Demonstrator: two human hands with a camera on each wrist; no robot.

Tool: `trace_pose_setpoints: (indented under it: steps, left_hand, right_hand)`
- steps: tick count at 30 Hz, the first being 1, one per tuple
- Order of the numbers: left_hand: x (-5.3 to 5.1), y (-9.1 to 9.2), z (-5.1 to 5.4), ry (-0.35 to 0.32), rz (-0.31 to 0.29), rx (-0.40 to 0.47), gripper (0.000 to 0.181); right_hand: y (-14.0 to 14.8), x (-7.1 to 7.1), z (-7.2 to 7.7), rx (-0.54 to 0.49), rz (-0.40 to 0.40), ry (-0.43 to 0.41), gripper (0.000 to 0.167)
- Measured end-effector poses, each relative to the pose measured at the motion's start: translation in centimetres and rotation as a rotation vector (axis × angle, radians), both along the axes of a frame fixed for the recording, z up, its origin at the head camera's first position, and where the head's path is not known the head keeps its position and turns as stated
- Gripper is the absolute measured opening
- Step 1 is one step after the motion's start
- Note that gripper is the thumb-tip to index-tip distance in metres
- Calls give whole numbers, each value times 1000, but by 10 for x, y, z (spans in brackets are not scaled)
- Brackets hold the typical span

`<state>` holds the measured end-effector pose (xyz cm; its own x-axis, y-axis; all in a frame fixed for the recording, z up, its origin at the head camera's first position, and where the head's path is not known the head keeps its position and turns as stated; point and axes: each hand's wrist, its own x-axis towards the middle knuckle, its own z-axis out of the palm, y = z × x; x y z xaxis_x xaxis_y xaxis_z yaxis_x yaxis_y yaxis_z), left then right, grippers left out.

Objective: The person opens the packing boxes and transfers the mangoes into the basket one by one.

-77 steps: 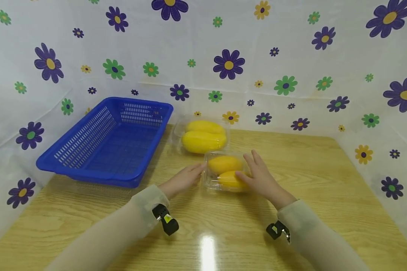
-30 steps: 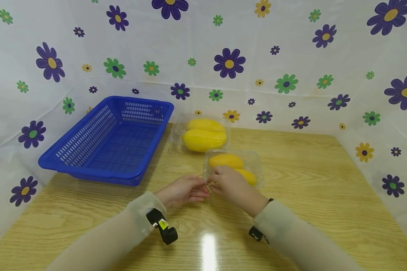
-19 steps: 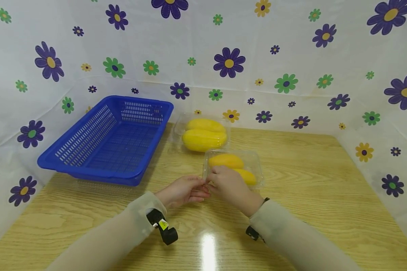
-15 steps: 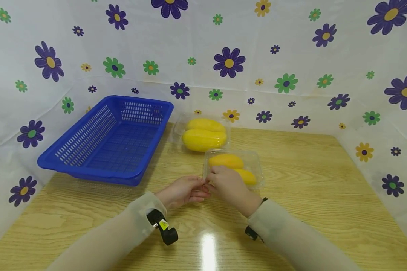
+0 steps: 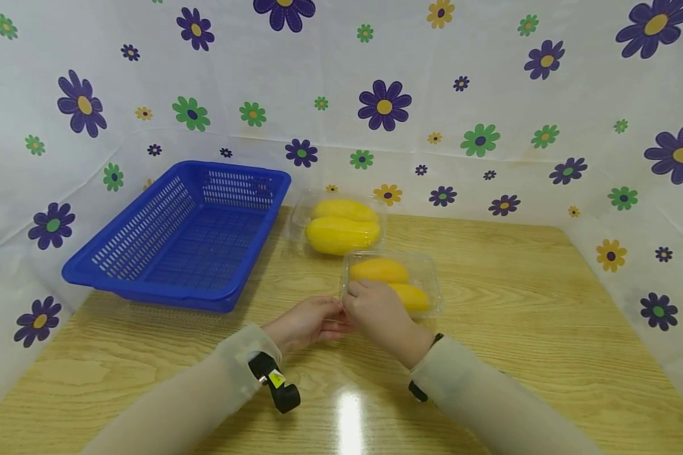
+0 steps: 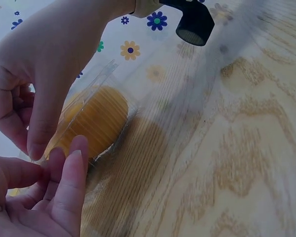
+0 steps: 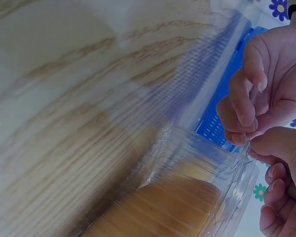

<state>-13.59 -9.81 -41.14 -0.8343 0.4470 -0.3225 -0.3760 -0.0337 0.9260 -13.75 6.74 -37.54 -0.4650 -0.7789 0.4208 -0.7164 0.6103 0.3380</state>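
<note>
Head view: grip at near-left corner of clear container

On the tabletop, its long axis extends rightward from the left hand. Right hand, nearer the yellow fruits inside, overlies that corner. Both pinch the container rim.

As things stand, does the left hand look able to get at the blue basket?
Probably yes: nothing visible stands between the left hand and the blue basket. However, the fingers are at a corner of the nearer clear box and must first leave it.
</note>
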Motion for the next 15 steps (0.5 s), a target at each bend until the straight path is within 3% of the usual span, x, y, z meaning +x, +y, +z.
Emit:
trace_pose_setpoints:
  steps: [10, 15]
  left_hand:
    - [0, 8, -4, -34, 101, 20, 22]
    - [2, 9, -5, -26, 116, 27, 22]
  right_hand:
    - [-2, -3, 1, 18, -15, -25, 14]
    - [-2, -4, 0, 3, -17, -30, 15]
